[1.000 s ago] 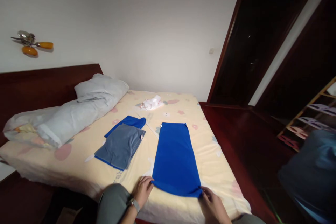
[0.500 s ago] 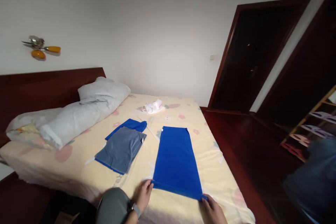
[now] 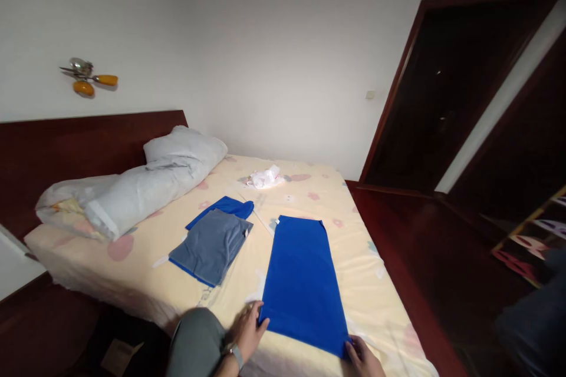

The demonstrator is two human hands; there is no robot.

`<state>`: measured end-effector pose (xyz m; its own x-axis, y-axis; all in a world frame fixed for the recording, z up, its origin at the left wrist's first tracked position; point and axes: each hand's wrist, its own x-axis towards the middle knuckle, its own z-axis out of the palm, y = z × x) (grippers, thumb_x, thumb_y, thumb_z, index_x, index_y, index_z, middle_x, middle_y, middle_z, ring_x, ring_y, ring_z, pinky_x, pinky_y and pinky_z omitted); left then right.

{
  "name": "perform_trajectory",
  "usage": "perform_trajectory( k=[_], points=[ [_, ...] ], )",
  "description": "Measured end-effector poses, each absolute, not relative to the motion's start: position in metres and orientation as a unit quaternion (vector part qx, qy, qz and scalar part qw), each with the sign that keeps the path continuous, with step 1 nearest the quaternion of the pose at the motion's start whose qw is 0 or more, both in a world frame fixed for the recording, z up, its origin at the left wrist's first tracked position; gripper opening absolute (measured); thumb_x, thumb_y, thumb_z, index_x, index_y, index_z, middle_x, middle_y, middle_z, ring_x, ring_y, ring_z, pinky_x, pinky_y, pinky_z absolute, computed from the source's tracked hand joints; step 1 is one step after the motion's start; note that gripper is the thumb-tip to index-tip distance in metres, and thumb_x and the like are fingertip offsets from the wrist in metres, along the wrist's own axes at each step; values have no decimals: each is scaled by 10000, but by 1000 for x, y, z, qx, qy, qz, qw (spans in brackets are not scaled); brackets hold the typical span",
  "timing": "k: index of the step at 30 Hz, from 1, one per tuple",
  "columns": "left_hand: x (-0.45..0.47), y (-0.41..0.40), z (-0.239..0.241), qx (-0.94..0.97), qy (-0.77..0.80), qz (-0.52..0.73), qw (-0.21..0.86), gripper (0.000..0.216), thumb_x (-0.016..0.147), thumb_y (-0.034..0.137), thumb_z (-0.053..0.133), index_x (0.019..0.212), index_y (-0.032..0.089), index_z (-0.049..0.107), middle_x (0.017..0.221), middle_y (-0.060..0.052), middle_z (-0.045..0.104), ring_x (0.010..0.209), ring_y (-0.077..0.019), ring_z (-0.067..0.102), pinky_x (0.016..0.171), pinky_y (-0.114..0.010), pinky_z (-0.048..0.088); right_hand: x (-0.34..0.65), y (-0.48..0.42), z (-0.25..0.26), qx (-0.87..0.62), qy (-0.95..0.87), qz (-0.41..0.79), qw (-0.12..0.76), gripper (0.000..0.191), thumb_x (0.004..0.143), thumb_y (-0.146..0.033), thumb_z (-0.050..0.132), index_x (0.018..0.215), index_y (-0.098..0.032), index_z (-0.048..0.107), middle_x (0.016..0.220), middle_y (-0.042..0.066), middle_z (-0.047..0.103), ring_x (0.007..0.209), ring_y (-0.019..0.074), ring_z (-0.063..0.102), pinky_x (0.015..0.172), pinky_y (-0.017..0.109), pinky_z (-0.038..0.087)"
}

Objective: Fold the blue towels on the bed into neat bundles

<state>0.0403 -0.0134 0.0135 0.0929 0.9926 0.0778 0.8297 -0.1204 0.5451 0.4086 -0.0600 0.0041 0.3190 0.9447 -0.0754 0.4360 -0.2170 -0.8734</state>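
A long blue towel point(image 3: 303, 280) lies spread flat on the bed, with a small white tag at its far left corner. At its near left corner, my left hand point(image 3: 251, 325) has thumb and fingers closed on the edge. My right hand point(image 3: 361, 356) grips the near right corner, and its lower part runs out of view. Left of this towel lies a grey towel point(image 3: 212, 244) with a dark label and a blue underside showing at its near edge. Another blue cloth point(image 3: 225, 206) sticks out from behind the grey one.
The bed point(image 3: 384, 312) has a pale yellow patterned sheet. A grey-white quilt point(image 3: 145, 188) is bunched along the headboard point(image 3: 88, 144). A crumpled white item point(image 3: 266, 177) sits at the far side. My knee point(image 3: 197, 339) is at the bed's near edge. A rack point(image 3: 530, 241) stands at right.
The near edge of the blue towel, which showed a folded strip between my hands, now lies smoother and closer to me. The view has shifted so the room appears farther right.
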Motion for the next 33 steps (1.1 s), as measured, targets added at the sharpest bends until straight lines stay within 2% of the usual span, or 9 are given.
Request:
perform_trajectory(
  k=[6, 10, 13, 16, 19, 22, 27, 30, 33],
  points=[
    [48, -13, 31, 716, 649, 170, 192, 400, 987, 286, 462, 1367, 225, 568, 1157, -101, 754, 1094, -238, 712, 950, -345, 522, 406, -59, 2, -713, -480, 323, 396, 358, 610, -655, 548, 770, -362, 678, 795, 19, 821, 874, 393, 783, 822, 482, 621],
    [48, -19, 37, 708, 652, 165, 217, 382, 1003, 212, 409, 1350, 245, 565, 1145, -85, 765, 1036, -207, 738, 853, -284, 538, 409, -67, 6, -717, -474, 351, 371, 384, 632, -648, 532, 868, -357, 617, 638, -2, 761, 767, 380, 776, 777, 483, 598],
    [47, -24, 37, 732, 637, 153, 187, 316, 1000, 219, 443, 1252, 270, 626, 1155, -59, 759, 1060, -211, 721, 915, -303, 522, 408, -74, 7, -711, -499, 351, 350, 330, 700, -630, 510, 899, -371, 555, 573, -42, 702, 658, 350, 738, 710, 474, 564],
    [45, -28, 38, 753, 621, 148, 159, 253, 998, 229, 476, 1136, 281, 682, 1126, -35, 754, 1072, -207, 699, 946, -315, 500, 406, -76, 6, -705, -543, 310, 334, 248, 760, -583, 498, 845, -357, 554, 665, -16, 725, 714, 343, 732, 712, 464, 547],
    [42, -28, 41, 757, 618, 143, 158, 261, 994, 230, 493, 1142, 295, 698, 1130, -31, 754, 1069, -205, 696, 933, -315, 499, 406, -76, 4, -713, -596, 212, 303, 221, 809, -520, 484, 811, -330, 596, 784, 50, 730, 809, 357, 716, 781, 479, 552],
    [38, -27, 43, 750, 621, 131, 186, 304, 974, 196, 506, 1177, 308, 702, 1169, -23, 765, 1099, -205, 697, 953, -319, 494, 406, -76, 4, -726, -621, 134, 264, 236, 838, -476, 469, 833, -316, 641, 861, 89, 707, 851, 365, 689, 818, 495, 562],
    [35, -25, 42, 736, 627, 141, 214, 342, 942, 168, 494, 1158, 298, 724, 1131, -20, 777, 1044, -193, 709, 932, -298, 512, 407, -79, 5, -714, -646, 117, 243, 325, 878, -452, 430, 915, -308, 719, 966, 112, 723, 886, 360, 686, 861, 518, 585],
    [34, -26, 38, 738, 622, 152, 213, 433, 912, 115, 451, 1188, 307, 724, 1165, -24, 759, 1089, -195, 688, 982, -309, 507, 411, -82, 2, -707, -652, 128, 241, 318, 825, -496, 492, 927, -351, 756, 1070, 88, 753, 993, 374, 708, 893, 540, 604],
    [31, -28, 35, 751, 613, 138, 203, 575, 818, 63, 477, 1264, 347, 703, 1191, -26, 732, 1122, -212, 661, 1023, -333, 502, 415, -86, -2, -690, -663, 164, 240, 389, 655, -416, 601, 1006, -428, 770, 1149, 36, 775, 1072, 384, 719, 889, 544, 627]
  ],
)
